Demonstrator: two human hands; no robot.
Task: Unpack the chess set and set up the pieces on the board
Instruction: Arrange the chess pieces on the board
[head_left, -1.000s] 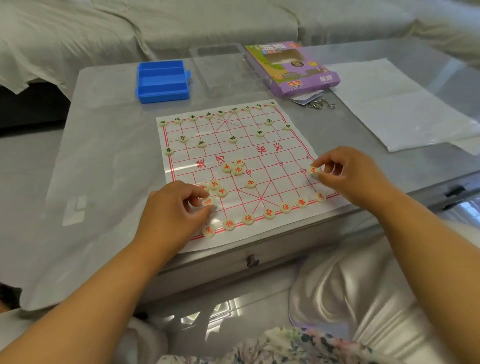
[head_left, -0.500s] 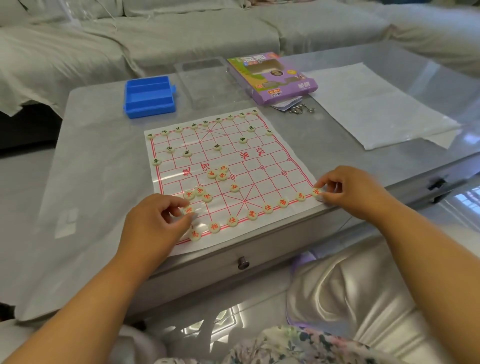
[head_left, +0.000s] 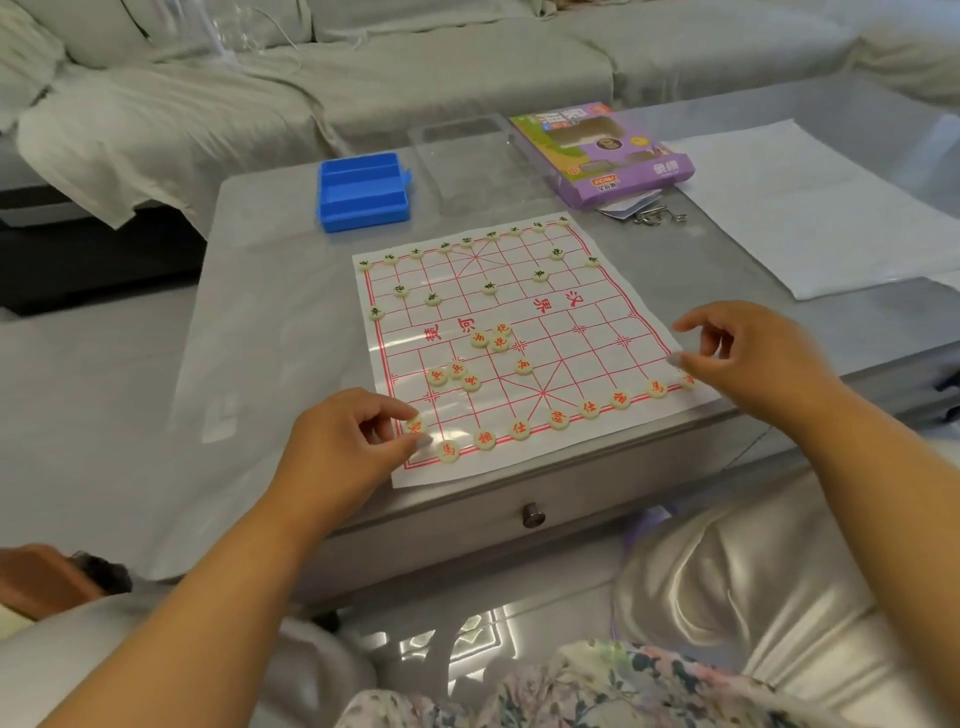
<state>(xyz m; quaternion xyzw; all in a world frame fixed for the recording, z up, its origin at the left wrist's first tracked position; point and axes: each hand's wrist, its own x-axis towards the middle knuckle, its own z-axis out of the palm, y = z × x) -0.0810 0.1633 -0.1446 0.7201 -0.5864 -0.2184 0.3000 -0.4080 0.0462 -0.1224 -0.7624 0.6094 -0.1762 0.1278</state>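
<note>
One paper board (head_left: 582, 332) with a red grid is lying flat mid-table, cream discs lining its 12 and 6 o'clock edges. The left hand (head_left: 343, 447) is pinching a red-lettered piece (head_left: 415, 426) at 7 o'clock; the right hand (head_left: 748, 353) is hovering at 4 o'clock, fingers loosely curled, holding nothing.

My L hand (head_left: 348, 441) fingers curled, pinching w/ thumb + index; R hand (head_left: 748, 353) raised, fingers loosely curled, empty.
</note>
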